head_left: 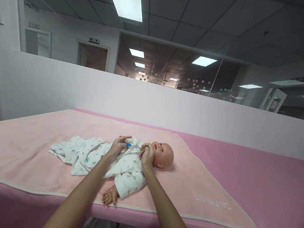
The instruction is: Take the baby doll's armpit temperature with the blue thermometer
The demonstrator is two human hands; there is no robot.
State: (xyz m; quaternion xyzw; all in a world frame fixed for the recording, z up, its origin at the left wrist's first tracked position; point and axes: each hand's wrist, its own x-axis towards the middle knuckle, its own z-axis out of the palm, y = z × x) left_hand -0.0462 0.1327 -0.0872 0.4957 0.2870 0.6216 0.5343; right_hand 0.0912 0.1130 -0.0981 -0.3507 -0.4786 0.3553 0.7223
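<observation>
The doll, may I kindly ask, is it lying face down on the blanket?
No, the doll lies with its face in plain sight, not against the blanket.

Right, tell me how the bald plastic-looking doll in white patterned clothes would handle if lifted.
The doll may prove slippery at its smooth bald head; that rounded shape might roll sideways. Its wrinkled, soft-looking clothes would likely sag.

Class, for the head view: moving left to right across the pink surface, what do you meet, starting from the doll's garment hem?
Garment hem → left hand → tool's blue end → right hand → doll's head → white lettering.
</observation>
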